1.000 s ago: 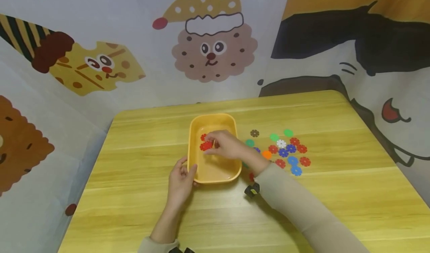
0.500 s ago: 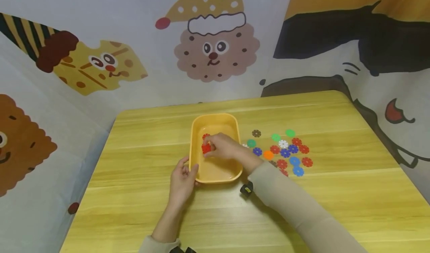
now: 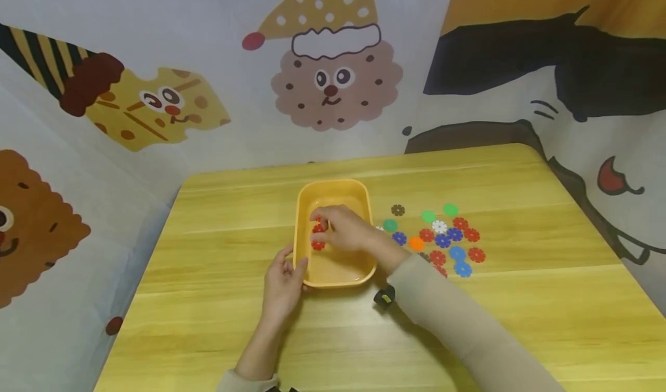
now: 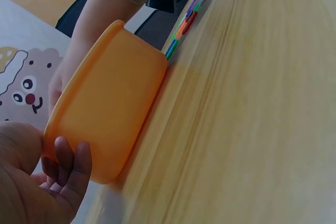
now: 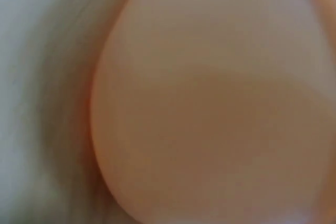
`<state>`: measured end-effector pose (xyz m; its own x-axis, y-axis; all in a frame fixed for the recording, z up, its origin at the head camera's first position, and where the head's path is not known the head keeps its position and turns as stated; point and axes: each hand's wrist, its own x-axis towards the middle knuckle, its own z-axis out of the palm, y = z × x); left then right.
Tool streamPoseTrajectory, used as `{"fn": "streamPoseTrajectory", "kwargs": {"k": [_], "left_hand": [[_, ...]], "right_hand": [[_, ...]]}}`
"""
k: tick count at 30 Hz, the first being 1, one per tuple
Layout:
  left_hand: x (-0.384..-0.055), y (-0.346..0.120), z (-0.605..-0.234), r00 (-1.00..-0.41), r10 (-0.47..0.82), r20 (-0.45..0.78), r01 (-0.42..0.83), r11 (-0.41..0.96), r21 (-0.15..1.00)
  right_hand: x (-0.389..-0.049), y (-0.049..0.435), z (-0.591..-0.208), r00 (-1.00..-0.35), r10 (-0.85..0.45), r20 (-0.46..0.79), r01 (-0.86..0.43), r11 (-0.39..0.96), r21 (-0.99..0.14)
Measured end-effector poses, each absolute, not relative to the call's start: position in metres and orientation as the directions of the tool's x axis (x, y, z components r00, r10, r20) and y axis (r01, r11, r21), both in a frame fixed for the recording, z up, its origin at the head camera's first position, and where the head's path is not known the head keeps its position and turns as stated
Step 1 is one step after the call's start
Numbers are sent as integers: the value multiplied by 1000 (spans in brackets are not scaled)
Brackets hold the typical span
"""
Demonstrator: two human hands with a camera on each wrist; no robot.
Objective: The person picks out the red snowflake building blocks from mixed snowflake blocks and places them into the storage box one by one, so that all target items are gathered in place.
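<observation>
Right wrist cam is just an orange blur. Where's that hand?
Observer: The right hand is inside the yellow tray, over red flower discs on the tray floor.
Operator: Other hand?
Observer: The left hand holds the tray's near left corner, thumb on the rim.
Operator: More pieces outside?
Observer: Yes, a scatter of coloured discs lies on the table to the tray's right.
</observation>
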<state>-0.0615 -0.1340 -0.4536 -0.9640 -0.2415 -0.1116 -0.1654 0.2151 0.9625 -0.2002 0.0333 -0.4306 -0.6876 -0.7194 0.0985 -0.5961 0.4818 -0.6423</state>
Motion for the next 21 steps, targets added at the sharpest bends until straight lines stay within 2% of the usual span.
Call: {"fn": "streamPoseTrajectory", "kwargs": {"k": [8,16,21], "left_hand": [[-61,-134,-454,-963,-245,-109,-162,208,965],[-62,-134,-454,-962,-242,-128,-179,200,963],[-62,-134,-453,-958,-258,-122,-188,248,950]], "right_hand": [[-199,52,-421,-713,-669,209,-600,428,-676],[-192,75,-415,-718,-647,255,-607,403,-685],[-189,88,-414,-728,-635,257,-598,406,-691]]}}
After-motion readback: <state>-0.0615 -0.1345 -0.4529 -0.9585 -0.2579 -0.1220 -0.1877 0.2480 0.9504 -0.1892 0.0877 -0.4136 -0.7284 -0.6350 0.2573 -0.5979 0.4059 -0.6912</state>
